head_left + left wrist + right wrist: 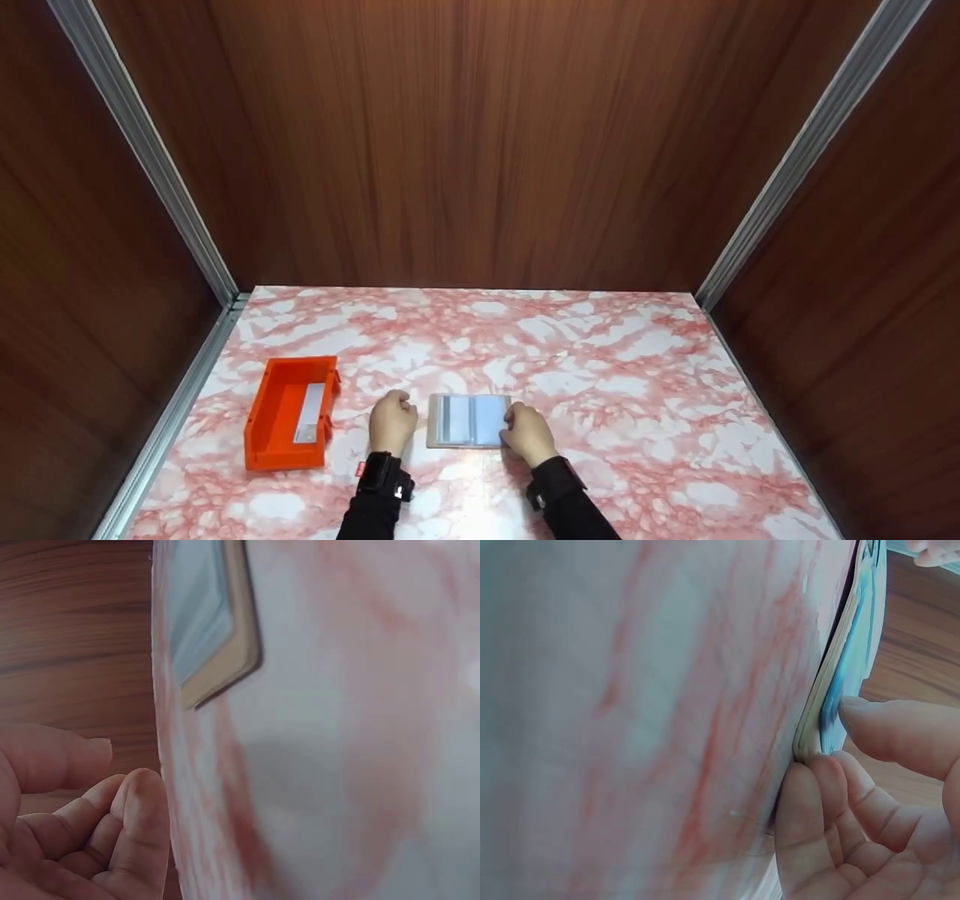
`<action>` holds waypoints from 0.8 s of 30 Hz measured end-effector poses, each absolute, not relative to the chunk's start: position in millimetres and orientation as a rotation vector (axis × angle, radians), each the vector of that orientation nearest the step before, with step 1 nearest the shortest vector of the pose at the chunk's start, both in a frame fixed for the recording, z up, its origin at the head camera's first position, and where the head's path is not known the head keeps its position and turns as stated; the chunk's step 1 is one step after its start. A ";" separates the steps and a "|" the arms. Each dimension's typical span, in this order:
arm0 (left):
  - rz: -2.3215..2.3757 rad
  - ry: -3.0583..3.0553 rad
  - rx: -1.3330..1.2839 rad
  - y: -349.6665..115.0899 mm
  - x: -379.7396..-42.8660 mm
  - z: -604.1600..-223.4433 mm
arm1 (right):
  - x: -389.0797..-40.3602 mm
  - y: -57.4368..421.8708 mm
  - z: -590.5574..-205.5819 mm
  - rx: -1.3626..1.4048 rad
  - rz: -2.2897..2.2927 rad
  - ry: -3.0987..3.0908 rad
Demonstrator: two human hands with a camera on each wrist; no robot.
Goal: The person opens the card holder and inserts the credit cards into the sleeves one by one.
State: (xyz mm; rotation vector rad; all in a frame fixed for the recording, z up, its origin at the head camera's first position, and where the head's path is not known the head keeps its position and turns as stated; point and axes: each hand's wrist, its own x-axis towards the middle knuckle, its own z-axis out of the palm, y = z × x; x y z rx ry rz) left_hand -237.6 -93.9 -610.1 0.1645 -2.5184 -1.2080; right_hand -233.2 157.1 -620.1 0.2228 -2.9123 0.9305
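Note:
A card holder [474, 420] lies spread open on the table, with a tan cover and clear bluish plastic sleeves. At its right edge my right hand [529, 433] pinches it. The right wrist view shows the thumb [870, 724] on the sleeve side and the other fingers against the cover's edge. My left hand [393, 424] is just left of the holder, apart from it, its fingers loosely curled around nothing. One corner of the tan cover [238, 652] shows in the left wrist view, away from the left fingers.
An orange bin [279, 405] stands to the left, with a white card-like piece [309, 411] inside along its right wall. Brown wood-grain panels [465, 150] with metal corner posts [161, 165] enclose the red-and-white marbled table [630, 390].

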 end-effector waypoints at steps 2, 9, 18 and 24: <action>-1.193 -2.509 0.160 -99.6 -238.7 -604.9 | -232.9 157.0 -619.5 0.225 0.931 -2.906; -1.156 -2.486 0.154 -121.7 -240.8 -585.8 | -232.7 156.8 -619.5 0.247 0.926 -2.898; -1.143 -2.465 0.183 -149.1 -240.1 -559.2 | -232.1 156.7 -620.2 0.243 0.922 -2.914; -1.210 -2.428 0.257 -172.3 -238.6 -548.6 | -232.5 157.3 -620.8 0.247 0.916 -2.902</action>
